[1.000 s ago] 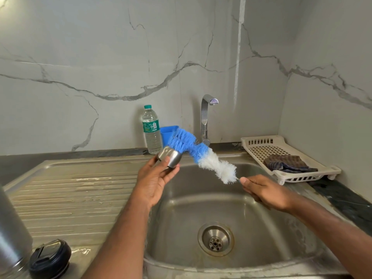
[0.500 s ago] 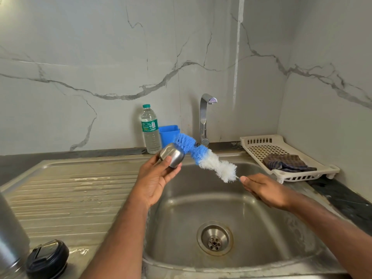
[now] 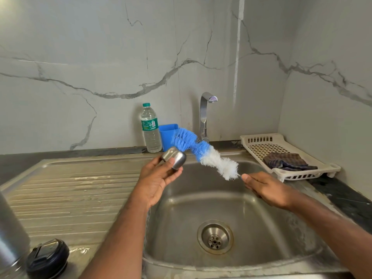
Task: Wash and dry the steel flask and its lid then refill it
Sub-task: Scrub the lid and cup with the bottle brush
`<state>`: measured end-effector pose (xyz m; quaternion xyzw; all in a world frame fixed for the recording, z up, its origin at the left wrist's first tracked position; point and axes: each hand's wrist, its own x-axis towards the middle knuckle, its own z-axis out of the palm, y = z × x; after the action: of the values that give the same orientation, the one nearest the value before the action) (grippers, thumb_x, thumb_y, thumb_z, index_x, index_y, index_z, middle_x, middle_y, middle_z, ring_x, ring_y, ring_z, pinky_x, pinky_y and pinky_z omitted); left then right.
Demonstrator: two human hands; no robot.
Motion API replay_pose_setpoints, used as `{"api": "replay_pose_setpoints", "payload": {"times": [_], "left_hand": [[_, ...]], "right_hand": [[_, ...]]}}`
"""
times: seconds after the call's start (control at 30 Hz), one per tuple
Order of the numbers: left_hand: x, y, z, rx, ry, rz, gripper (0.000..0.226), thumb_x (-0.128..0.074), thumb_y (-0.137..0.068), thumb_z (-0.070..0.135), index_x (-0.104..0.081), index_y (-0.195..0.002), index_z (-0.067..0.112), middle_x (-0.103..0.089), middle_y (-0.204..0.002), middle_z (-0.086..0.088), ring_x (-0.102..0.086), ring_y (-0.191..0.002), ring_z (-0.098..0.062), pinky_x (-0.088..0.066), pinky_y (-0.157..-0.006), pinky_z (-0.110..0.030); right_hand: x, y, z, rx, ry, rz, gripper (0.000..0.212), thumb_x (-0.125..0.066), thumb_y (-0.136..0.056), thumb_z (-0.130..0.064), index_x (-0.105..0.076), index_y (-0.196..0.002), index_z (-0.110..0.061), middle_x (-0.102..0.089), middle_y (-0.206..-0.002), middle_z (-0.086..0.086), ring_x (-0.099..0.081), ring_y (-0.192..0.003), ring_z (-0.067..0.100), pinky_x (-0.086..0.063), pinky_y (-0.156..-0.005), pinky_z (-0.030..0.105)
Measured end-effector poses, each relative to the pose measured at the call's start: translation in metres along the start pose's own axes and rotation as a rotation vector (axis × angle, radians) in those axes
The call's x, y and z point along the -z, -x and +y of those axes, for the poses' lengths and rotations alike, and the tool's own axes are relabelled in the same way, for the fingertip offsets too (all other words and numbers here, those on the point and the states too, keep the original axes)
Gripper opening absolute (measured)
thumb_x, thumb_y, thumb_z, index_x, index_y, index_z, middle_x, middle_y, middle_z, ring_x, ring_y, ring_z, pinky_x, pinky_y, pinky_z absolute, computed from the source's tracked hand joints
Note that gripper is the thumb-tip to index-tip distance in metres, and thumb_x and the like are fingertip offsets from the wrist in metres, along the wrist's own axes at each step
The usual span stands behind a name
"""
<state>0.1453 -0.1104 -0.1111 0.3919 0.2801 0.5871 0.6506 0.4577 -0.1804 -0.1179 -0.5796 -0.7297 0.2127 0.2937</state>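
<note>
Over the sink (image 3: 237, 264), my left hand (image 3: 155, 180) curls round the small steel cup-lid (image 3: 174, 159), thumb pressed on its side, while my right hand (image 3: 265, 189) pinches the thin handle of the bottle brush (image 3: 203, 154), whose blue tip sits just beside the lid's mouth. Scrubbing the lid looks to be the step underway. Out on the draining board at my left, the steel flask (image 3: 12, 236) stands beside a black inner stopper (image 3: 48, 258). I judge rinsing, drying with the cloth (image 3: 287, 162) in the white tray (image 3: 310, 176) and refilling, perhaps from the water bottle (image 3: 150, 129), all remain; the tap (image 3: 205, 115) runs dry.
</note>
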Motion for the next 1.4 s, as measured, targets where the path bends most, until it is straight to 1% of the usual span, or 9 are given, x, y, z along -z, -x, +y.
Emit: {"api": "replay_pose_setpoints", "payload": {"times": [0.27, 0.43, 0.57, 0.73, 0.9, 1.03, 1.2, 1.33, 1.4], "left_hand": [[0.004, 0.000, 0.005, -0.020, 0.065, 0.025, 0.053, -0.070, -0.083, 0.012, -0.059, -0.132, -0.001, -0.068, -0.128, -0.021, -0.068, -0.116, -0.036, -0.061, -0.089, -0.039], [0.001, 0.000, 0.004, -0.034, 0.097, 0.031, 0.048, -0.068, -0.086, 0.012, -0.060, -0.131, -0.001, -0.069, -0.127, -0.019, -0.068, -0.116, -0.034, -0.060, -0.091, -0.040], [0.002, 0.001, 0.003, -0.026, 0.049, 0.013, 0.050, -0.069, -0.083, 0.012, -0.061, -0.132, 0.002, -0.069, -0.127, -0.019, -0.069, -0.115, -0.034, -0.060, -0.091, -0.039], [0.000, -0.002, 0.004, -0.093, 0.087, 0.086, 0.051, -0.071, -0.083, 0.013, -0.061, -0.131, 0.002, -0.071, -0.125, -0.016, -0.070, -0.113, -0.030, -0.060, -0.091, -0.040], [-0.009, 0.002, -0.002, -0.040, 0.019, 0.024, 0.051, -0.072, -0.080, 0.012, -0.063, -0.129, 0.003, -0.071, -0.123, -0.018, -0.070, -0.112, -0.034, -0.062, -0.086, -0.038], [-0.009, -0.002, 0.001, -0.128, 0.131, 0.117, 0.054, -0.073, -0.082, 0.016, -0.061, -0.133, 0.003, -0.071, -0.125, -0.015, -0.071, -0.111, -0.029, -0.060, -0.091, -0.041], [-0.007, 0.003, 0.000, -0.005, 0.048, 0.025, 0.047, -0.069, -0.086, 0.016, -0.062, -0.130, 0.002, -0.070, -0.124, -0.020, -0.069, -0.113, -0.036, -0.061, -0.089, -0.040], [-0.012, -0.001, 0.003, -0.104, 0.154, 0.097, 0.046, -0.070, -0.084, 0.017, -0.063, -0.126, 0.002, -0.071, -0.123, -0.018, -0.071, -0.110, -0.032, -0.061, -0.088, -0.040], [-0.001, -0.005, 0.006, -0.130, 0.169, 0.127, 0.044, -0.069, -0.087, 0.017, -0.062, -0.127, 0.002, -0.071, -0.124, -0.017, -0.070, -0.112, -0.031, -0.061, -0.087, -0.039]], "right_hand": [[0.005, 0.001, 0.006, 0.008, 0.023, 0.017, 0.048, -0.039, -0.108, -0.039, -0.038, -0.065, -0.018, -0.033, -0.053, -0.011, -0.029, -0.048, 0.005, -0.027, -0.053, 0.026], [0.004, 0.003, 0.002, 0.015, -0.020, -0.030, 0.051, -0.037, -0.109, -0.036, -0.038, -0.061, -0.018, -0.034, -0.049, -0.011, -0.030, -0.043, 0.004, -0.027, -0.047, 0.018], [0.002, 0.000, 0.003, 0.008, 0.053, -0.007, 0.051, -0.036, -0.109, -0.040, -0.040, -0.063, -0.017, -0.037, -0.050, -0.010, -0.032, -0.047, 0.006, -0.029, -0.054, 0.027], [0.001, 0.002, 0.002, 0.000, -0.004, -0.045, 0.052, -0.036, -0.109, -0.037, -0.039, -0.060, -0.018, -0.036, -0.047, -0.010, -0.032, -0.042, 0.004, -0.027, -0.048, 0.018], [-0.002, -0.004, 0.000, -0.013, 0.018, -0.015, 0.052, -0.035, -0.109, -0.042, -0.039, -0.063, -0.019, -0.036, -0.051, -0.010, -0.032, -0.047, 0.007, -0.030, -0.052, 0.027], [0.000, 0.000, 0.004, -0.018, -0.071, -0.036, 0.051, -0.037, -0.105, -0.043, -0.038, -0.061, -0.018, -0.035, -0.050, -0.009, -0.030, -0.045, 0.009, -0.028, -0.046, 0.020], [-0.002, -0.001, 0.003, -0.070, 0.004, -0.038, 0.048, -0.033, -0.107, -0.047, -0.041, -0.070, -0.019, -0.039, -0.055, -0.013, -0.034, -0.050, 0.005, -0.032, -0.059, 0.029], [-0.001, 0.003, -0.001, -0.117, 0.041, -0.077, 0.047, -0.028, -0.106, -0.052, -0.043, -0.074, -0.021, -0.044, -0.067, -0.010, -0.038, -0.056, 0.003, -0.036, -0.068, 0.027], [-0.001, 0.007, -0.002, -0.140, 0.082, -0.072, 0.042, -0.027, -0.107, -0.052, -0.044, -0.073, -0.033, -0.046, -0.073, -0.016, -0.043, -0.066, 0.001, -0.036, -0.075, 0.027]]}}
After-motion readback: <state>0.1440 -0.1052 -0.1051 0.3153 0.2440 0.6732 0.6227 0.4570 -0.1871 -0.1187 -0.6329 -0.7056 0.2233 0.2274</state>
